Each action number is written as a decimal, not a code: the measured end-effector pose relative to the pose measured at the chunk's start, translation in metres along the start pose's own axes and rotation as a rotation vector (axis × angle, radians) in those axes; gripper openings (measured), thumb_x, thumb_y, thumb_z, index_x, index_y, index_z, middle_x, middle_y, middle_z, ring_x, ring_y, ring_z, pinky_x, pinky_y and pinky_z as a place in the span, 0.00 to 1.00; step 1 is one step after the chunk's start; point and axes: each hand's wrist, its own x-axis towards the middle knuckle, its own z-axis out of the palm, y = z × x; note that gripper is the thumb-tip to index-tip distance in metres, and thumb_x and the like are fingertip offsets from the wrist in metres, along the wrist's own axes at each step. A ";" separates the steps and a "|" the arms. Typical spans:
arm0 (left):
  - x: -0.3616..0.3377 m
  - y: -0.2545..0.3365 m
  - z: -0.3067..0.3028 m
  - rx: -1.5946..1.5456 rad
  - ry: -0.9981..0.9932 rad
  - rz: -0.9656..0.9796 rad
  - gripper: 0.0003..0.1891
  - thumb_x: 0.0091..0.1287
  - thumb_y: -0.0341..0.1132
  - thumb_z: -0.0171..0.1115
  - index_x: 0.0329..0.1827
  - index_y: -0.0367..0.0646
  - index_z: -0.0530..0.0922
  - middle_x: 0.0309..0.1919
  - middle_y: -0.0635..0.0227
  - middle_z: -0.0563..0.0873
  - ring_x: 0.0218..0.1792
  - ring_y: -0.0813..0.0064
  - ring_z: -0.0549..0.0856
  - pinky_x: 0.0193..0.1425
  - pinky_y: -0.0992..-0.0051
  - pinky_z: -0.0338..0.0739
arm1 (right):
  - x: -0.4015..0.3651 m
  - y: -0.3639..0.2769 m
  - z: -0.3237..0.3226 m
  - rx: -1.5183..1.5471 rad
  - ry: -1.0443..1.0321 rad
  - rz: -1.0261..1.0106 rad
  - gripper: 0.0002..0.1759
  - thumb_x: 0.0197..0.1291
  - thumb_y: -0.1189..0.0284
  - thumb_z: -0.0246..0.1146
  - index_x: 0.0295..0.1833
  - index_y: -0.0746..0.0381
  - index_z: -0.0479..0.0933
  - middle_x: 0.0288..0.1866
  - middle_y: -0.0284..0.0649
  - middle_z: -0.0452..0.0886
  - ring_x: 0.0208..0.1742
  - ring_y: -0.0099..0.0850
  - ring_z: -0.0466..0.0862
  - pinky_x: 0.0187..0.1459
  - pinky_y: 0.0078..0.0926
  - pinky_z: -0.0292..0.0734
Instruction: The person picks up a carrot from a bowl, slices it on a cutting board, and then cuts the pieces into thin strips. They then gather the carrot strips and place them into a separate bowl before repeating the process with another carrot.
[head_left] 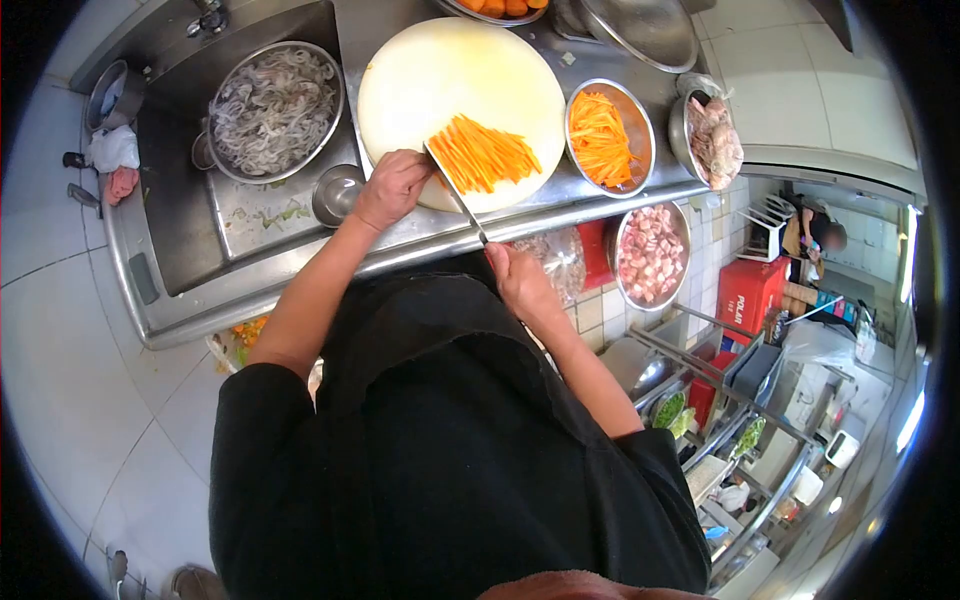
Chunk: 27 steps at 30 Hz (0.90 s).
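A round white cutting board [440, 75] lies on the steel counter, with a pile of orange carrot strips [482, 153] on its near half. Along the near left edge of the strips runs the blade of a knife [458, 196], its tip pointing away to the left. My right hand [522, 282] is wrapped round the knife's handle, in front of the counter edge. At the tip end of the blade, my left hand [395, 188] is closed with curled fingers against the knife; the exact fingertip contact is partly hidden.
Right of the board stands a steel bowl [648, 165] of carrot strips, with meat in another bowl [680, 140] beyond. Cubed meat fills a lower bowl [685, 245]. In the sink [170, 225] sits a bowl [335, 75] of pale strips. A person [815, 235] is far right.
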 end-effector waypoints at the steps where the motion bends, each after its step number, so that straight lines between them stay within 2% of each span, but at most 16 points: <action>1: 0.000 0.002 -0.002 0.004 -0.004 -0.001 0.07 0.64 0.25 0.72 0.44 0.39 0.89 0.44 0.59 0.90 0.50 0.56 0.89 0.58 0.61 0.81 | 0.003 0.001 0.004 0.002 -0.008 0.012 0.33 0.84 0.49 0.47 0.56 0.66 0.85 0.47 0.70 0.85 0.56 0.71 0.82 0.59 0.63 0.75; 2: 0.001 0.003 -0.003 0.004 0.001 -0.002 0.07 0.64 0.25 0.72 0.44 0.39 0.89 0.44 0.59 0.90 0.50 0.56 0.89 0.58 0.61 0.81 | 0.006 0.004 0.007 0.004 -0.012 0.023 0.32 0.84 0.49 0.47 0.56 0.66 0.86 0.48 0.69 0.85 0.57 0.72 0.81 0.60 0.64 0.75; 5: 0.004 0.001 0.000 0.002 0.004 0.015 0.05 0.64 0.25 0.71 0.42 0.39 0.88 0.43 0.60 0.90 0.49 0.56 0.88 0.57 0.61 0.80 | 0.012 0.021 0.014 0.027 0.072 -0.067 0.38 0.84 0.45 0.46 0.47 0.70 0.85 0.37 0.65 0.87 0.44 0.65 0.88 0.50 0.57 0.81; 8: 0.006 0.002 0.002 0.021 -0.029 0.016 0.04 0.63 0.26 0.71 0.40 0.40 0.86 0.42 0.61 0.88 0.48 0.58 0.87 0.55 0.62 0.78 | 0.016 0.009 -0.027 0.267 -0.281 0.309 0.44 0.83 0.40 0.44 0.37 0.72 0.81 0.25 0.55 0.84 0.27 0.48 0.87 0.36 0.46 0.81; 11: 0.007 0.003 0.002 0.060 -0.062 -0.008 0.05 0.63 0.26 0.71 0.40 0.40 0.86 0.41 0.61 0.88 0.48 0.58 0.87 0.55 0.62 0.78 | 0.006 0.011 -0.035 0.268 -0.158 0.184 0.46 0.82 0.37 0.42 0.31 0.71 0.76 0.19 0.45 0.78 0.19 0.34 0.80 0.28 0.38 0.76; 12: 0.008 0.004 -0.001 0.041 -0.086 -0.039 0.05 0.63 0.25 0.71 0.41 0.39 0.87 0.44 0.60 0.89 0.50 0.57 0.88 0.57 0.61 0.79 | 0.005 0.015 -0.038 0.241 -0.133 0.189 0.44 0.82 0.39 0.44 0.37 0.72 0.81 0.22 0.51 0.83 0.23 0.45 0.84 0.34 0.44 0.80; 15: 0.008 0.011 -0.010 -0.025 -0.045 -0.092 0.07 0.64 0.25 0.71 0.45 0.38 0.88 0.47 0.59 0.90 0.52 0.57 0.88 0.60 0.60 0.80 | -0.005 0.032 -0.039 0.064 0.153 -0.045 0.39 0.81 0.41 0.49 0.49 0.67 0.87 0.29 0.58 0.87 0.32 0.55 0.89 0.40 0.49 0.83; 16: 0.007 0.018 -0.014 -0.046 0.024 -0.179 0.09 0.65 0.26 0.71 0.47 0.38 0.89 0.49 0.57 0.91 0.54 0.56 0.88 0.63 0.61 0.80 | -0.010 0.032 -0.037 0.018 0.311 -0.141 0.33 0.78 0.42 0.55 0.63 0.59 0.87 0.37 0.60 0.89 0.42 0.61 0.90 0.47 0.53 0.84; 19: 0.018 0.043 -0.032 0.017 0.192 -0.160 0.09 0.66 0.27 0.71 0.48 0.39 0.89 0.50 0.58 0.91 0.54 0.55 0.87 0.64 0.61 0.80 | -0.025 0.014 -0.061 -0.172 0.253 0.024 0.35 0.76 0.40 0.58 0.69 0.57 0.83 0.38 0.58 0.90 0.43 0.57 0.91 0.47 0.52 0.85; 20: 0.022 0.050 -0.035 0.002 0.146 -0.147 0.11 0.67 0.30 0.72 0.51 0.40 0.89 0.54 0.58 0.90 0.59 0.54 0.85 0.68 0.57 0.76 | -0.025 0.017 -0.063 -0.175 0.265 0.017 0.35 0.75 0.40 0.59 0.70 0.57 0.83 0.38 0.57 0.90 0.43 0.57 0.91 0.47 0.52 0.85; 23: 0.051 0.092 -0.035 0.060 -0.141 0.081 0.20 0.71 0.43 0.72 0.62 0.43 0.87 0.68 0.57 0.84 0.72 0.51 0.79 0.78 0.49 0.68 | -0.025 0.031 -0.064 -0.203 0.295 -0.020 0.37 0.72 0.38 0.61 0.71 0.56 0.82 0.37 0.54 0.91 0.42 0.55 0.92 0.46 0.51 0.86; 26: 0.061 0.110 -0.008 0.276 -0.477 0.287 0.33 0.76 0.59 0.62 0.75 0.48 0.79 0.81 0.58 0.73 0.83 0.51 0.67 0.86 0.42 0.56 | -0.022 0.049 -0.063 -0.292 0.346 -0.078 0.37 0.68 0.37 0.64 0.70 0.54 0.83 0.34 0.50 0.91 0.38 0.51 0.92 0.43 0.48 0.87; 27: 0.063 0.110 -0.002 0.301 -0.583 0.263 0.36 0.76 0.63 0.59 0.79 0.49 0.75 0.83 0.59 0.70 0.85 0.51 0.63 0.87 0.42 0.52 | -0.023 0.051 -0.063 -0.340 0.372 -0.098 0.37 0.67 0.37 0.66 0.68 0.53 0.84 0.33 0.48 0.90 0.36 0.49 0.92 0.41 0.47 0.87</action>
